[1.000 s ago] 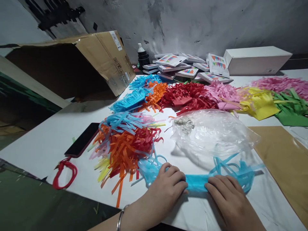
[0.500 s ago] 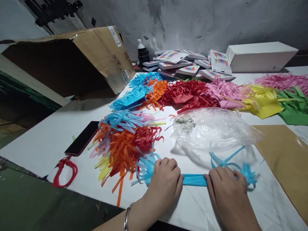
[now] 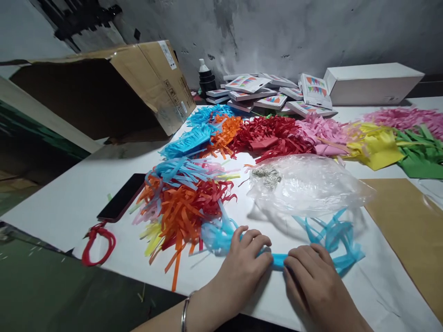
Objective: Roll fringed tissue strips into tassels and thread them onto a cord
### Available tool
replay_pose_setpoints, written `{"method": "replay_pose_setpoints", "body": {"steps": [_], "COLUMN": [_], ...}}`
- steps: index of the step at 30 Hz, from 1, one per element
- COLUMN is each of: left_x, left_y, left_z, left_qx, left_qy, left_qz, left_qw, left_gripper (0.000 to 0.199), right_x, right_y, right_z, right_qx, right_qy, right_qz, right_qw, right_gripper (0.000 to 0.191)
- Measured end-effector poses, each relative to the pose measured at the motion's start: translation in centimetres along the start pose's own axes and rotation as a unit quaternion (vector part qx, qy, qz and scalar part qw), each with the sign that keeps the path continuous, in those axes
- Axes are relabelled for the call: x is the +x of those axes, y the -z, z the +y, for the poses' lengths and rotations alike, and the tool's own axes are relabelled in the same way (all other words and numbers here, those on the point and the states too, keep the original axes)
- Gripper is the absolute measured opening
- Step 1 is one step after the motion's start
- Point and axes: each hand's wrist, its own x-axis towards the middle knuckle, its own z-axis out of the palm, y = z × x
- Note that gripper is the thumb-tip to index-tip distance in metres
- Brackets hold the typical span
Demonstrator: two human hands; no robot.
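Observation:
A blue tissue-paper tassel [image 3: 279, 261] lies crosswise at the front of the white table, its middle squeezed into a narrow band. My left hand [image 3: 244, 265] is closed over the band's left part, with its fingers bent and pressed down. My right hand [image 3: 311, 272] grips the band from the right, its thumb hidden under the fingers. Loose blue fringe strips spread out beyond both hands. Just left of the tassel is a pile of finished-looking tassels [image 3: 182, 207] in orange, red, pink, yellow and light blue.
A clear plastic bag [image 3: 318, 184] with some twine-like bits lies behind my hands. Fringed paper bundles [image 3: 277, 138] run across the table, with flat printed boxes [image 3: 249, 84] behind. A phone [image 3: 121, 197] with a red cord, an open carton [image 3: 152, 78] and brown paper [image 3: 408, 226] flank them.
My hands have come closer together. The blue band between them is shorter and narrower, and the fringe at both ends has shifted and bunched.

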Motion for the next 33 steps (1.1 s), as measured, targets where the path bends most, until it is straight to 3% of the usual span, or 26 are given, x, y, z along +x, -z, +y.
{"method": "replay_pose_setpoints", "body": {"steps": [3,6,12,16,21,25,27,31,33], "left_x": [0.0,0.0,-0.9,-0.9,0.2,0.7,0.6,0.4,0.5], "left_y": [-0.4,-0.2,0.6,0.8,1.1,1.2,1.0,0.8,1.1], "left_z": [0.0,-0.2,-0.5,-0.2,0.5,0.6,0.4,-0.2,-0.4], "left_qx": [-0.027,-0.058,-0.062,-0.065,-0.034,-0.013,-0.022,-0.025,-0.011], "left_qy": [-0.005,0.029,0.033,0.05,0.127,0.138,0.114,0.034,0.004], "left_qz": [-0.001,-0.019,-0.058,-0.066,-0.101,-0.122,-0.112,-0.082,-0.086], "left_qw": [1.0,0.998,0.996,0.994,0.986,0.983,0.987,0.996,0.996], "left_gripper": [0.015,0.015,0.008,0.012,0.011,0.007,0.009,0.016,0.013], "right_x": [0.3,-0.1,-2.5,-3.6,-3.4,-3.0,-2.8,-2.2,-1.9], "right_y": [0.0,0.5,2.4,2.3,1.7,1.8,1.6,0.7,0.3], "right_z": [-0.3,0.1,1.1,0.3,-0.4,-0.5,-0.7,-1.2,-1.3], "right_qx": [-0.049,-0.054,-0.038,-0.042,-0.037,-0.08,-0.086,-0.052,-0.058], "right_qy": [0.031,0.067,0.042,-0.022,-0.118,-0.167,-0.152,-0.041,-0.02], "right_qz": [-0.022,-0.025,0.015,0.021,0.036,0.025,0.034,0.037,0.032], "right_qw": [0.998,0.996,0.998,0.999,0.992,0.982,0.984,0.997,0.998], "right_gripper": [0.028,0.038,0.032,0.019,0.017,0.015,0.014,0.031,0.033]}}
